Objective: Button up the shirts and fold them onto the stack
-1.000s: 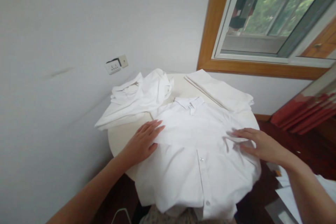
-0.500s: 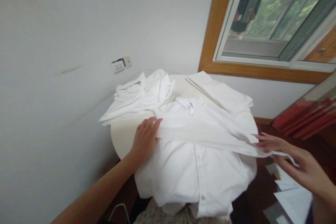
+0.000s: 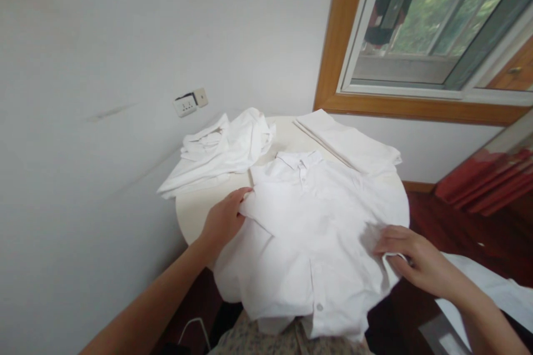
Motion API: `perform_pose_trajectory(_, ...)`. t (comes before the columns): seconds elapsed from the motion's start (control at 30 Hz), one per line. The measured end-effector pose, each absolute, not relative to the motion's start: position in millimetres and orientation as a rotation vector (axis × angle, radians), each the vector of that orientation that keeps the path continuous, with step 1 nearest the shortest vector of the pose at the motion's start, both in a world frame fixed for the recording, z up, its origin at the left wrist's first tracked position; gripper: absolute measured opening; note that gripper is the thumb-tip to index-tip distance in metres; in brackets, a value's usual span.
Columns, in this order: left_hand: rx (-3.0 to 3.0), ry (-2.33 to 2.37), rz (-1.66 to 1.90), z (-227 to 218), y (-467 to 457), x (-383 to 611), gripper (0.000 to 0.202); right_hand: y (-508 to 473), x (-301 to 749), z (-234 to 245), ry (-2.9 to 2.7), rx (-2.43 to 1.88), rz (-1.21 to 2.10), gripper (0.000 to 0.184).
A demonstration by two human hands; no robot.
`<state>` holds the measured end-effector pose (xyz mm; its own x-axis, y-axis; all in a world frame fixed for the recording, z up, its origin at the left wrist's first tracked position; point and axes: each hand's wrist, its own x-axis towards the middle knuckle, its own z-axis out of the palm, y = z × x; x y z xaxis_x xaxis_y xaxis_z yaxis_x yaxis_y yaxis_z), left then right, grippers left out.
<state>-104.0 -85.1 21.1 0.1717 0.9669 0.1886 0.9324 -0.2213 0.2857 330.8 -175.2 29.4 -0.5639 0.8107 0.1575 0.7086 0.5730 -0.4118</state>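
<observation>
A white button-up shirt (image 3: 291,255) lies front up on the round table, its collar (image 3: 300,160) toward the far side and its hem hanging over the near edge. At the shirt's left side, my left hand (image 3: 227,216) is closed on the folded edge of a sleeve (image 3: 262,205). My right hand (image 3: 410,255) is at the right side, fingers closed on white cloth whose pale edge shows below the fingers. Its fingertips are slightly blurred and partly hidden.
Rumpled white clothing (image 3: 225,147) lies at the table's far left, against the wall. A neatly folded white garment (image 3: 347,141) rests at the far right. The cream tabletop (image 3: 195,211) shows at left. White papers or cloth (image 3: 491,283) are low at right; a socket (image 3: 185,105) is on the wall.
The sleeve that stretched across the shirt toward my right hand now lies folded back near my left hand. My right hand has moved left and closed on cloth at the shirt's right side.
</observation>
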Motion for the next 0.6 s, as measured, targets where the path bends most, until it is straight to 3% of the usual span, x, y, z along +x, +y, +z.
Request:
perform_pose_trajectory(0.23, 2.300, 2.027, 0.361, 6.0, -88.6, -129.3, 0.055, -169.8, 315.9, 22.6, -2.416, -1.096, 0.543, 0.029)
perform_pose_trajectory(0.43, 2.384, 1.430, 0.297, 38.9, -58.8, -164.6, 0.064, -173.3, 312.0, 20.4, -2.420, -1.133, 0.665, 0.031)
perform_pose_trajectory(0.6, 2.411, 1.731, 0.438, 59.8, -6.2, -138.4, 0.053, -171.9, 304.2, 25.8, -2.413, -1.175, 0.588, 0.032)
